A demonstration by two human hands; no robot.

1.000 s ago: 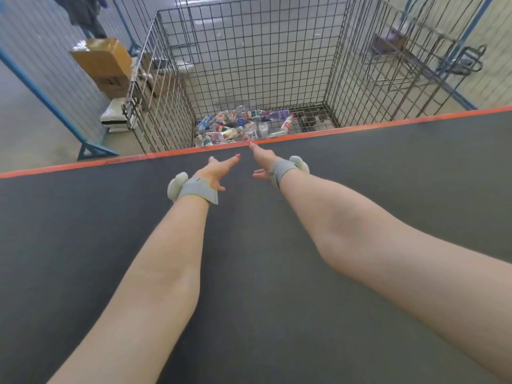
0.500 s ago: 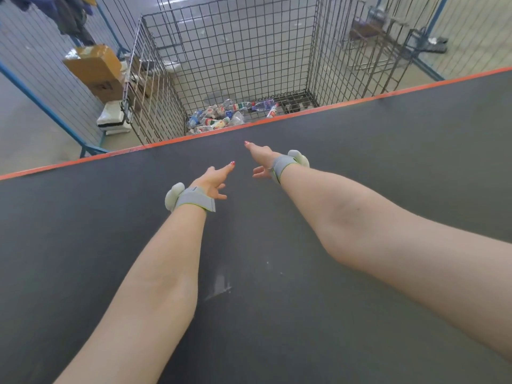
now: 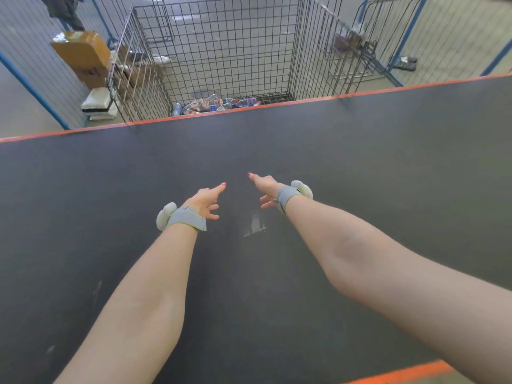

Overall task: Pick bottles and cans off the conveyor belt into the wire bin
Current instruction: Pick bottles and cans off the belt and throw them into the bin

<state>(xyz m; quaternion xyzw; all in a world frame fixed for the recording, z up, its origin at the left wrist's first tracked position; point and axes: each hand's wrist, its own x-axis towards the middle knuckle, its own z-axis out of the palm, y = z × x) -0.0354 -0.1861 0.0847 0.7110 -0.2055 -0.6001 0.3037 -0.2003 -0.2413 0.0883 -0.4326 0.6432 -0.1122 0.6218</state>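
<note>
- My left hand (image 3: 205,199) is stretched out over the conveyor belt (image 3: 360,162), index finger straight and pointing toward the far edge. The other fingers are loosely spread below it, and it holds nothing.
- My right hand (image 3: 266,189) is just right of it, the two apart with a gap of bare belt between them. Its index finger also points far, the rest hang loosely bent, and there is nothing in its grasp.
- Each wrist carries a grey band with a pale rounded pod: the left band (image 3: 185,218) and the right band (image 3: 288,195).
- The dark belt fills the near and middle of my view. A pale smear (image 3: 255,224) lies on it just near of the gap between my hands.
- An orange strip (image 3: 83,130) runs along the belt's far edge.
- The wire bin (image 3: 221,51) stands on the floor just beyond that far edge, ahead of my hands and well apart from them.
- A heap of plastic bottles (image 3: 213,103) lies on the bin's floor against its near side. At this distance I can't tell whether any cans are mixed in.
- Left of the bin sits a cardboard box (image 3: 83,54), with a white bundle (image 3: 98,103) on the floor near of it.
- A second wire cage (image 3: 352,51) stands to the right of the bin.
</note>
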